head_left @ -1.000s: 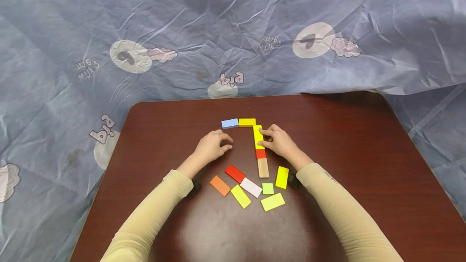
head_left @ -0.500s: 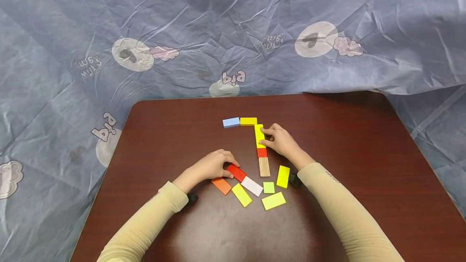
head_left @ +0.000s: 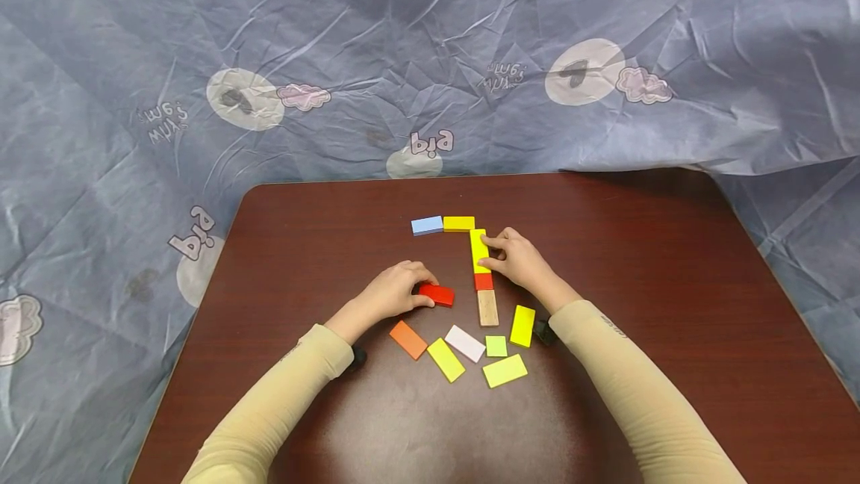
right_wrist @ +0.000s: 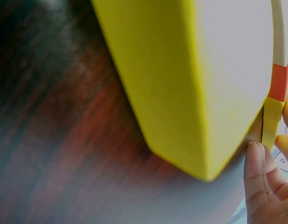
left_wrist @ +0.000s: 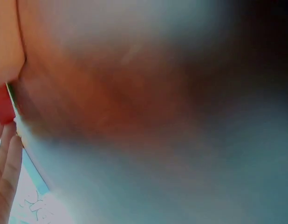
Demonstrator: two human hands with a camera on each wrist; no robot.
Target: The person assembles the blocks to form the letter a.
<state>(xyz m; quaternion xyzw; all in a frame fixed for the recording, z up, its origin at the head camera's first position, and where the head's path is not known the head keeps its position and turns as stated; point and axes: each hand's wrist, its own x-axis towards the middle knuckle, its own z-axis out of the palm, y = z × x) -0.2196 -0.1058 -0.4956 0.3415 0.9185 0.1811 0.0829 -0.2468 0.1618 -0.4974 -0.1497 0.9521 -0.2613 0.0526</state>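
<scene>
My left hand (head_left: 393, 291) grips a red block (head_left: 440, 295) between thumb and fingers, left of a line of blocks. In the left wrist view the red block (left_wrist: 3, 105) shows at the left edge beside the fingers (left_wrist: 11, 163); the rest is blurred. My right hand (head_left: 520, 260) pinches a bright yellow block (head_left: 479, 251) in that line, with thumb and forefinger on it. Below that block come a red piece (head_left: 484, 281) and a natural wood block (head_left: 488, 308). The right wrist view shows the held yellow block (right_wrist: 271, 119) at the fingers.
Beyond the hands lie a blue block (head_left: 427, 225) and a yellow block (head_left: 459, 224), end to end. Nearer are orange (head_left: 408, 340), yellow (head_left: 446, 360), pinkish white (head_left: 465, 343), green (head_left: 496, 346), pale yellow (head_left: 505, 370) and bright yellow (head_left: 522, 326) blocks on the dark table (head_left: 322, 237).
My left hand came down to the red block beside the white one, took hold of it, and moved it away from me, turning it nearly sideways. The right hand stayed at the yellow block.
</scene>
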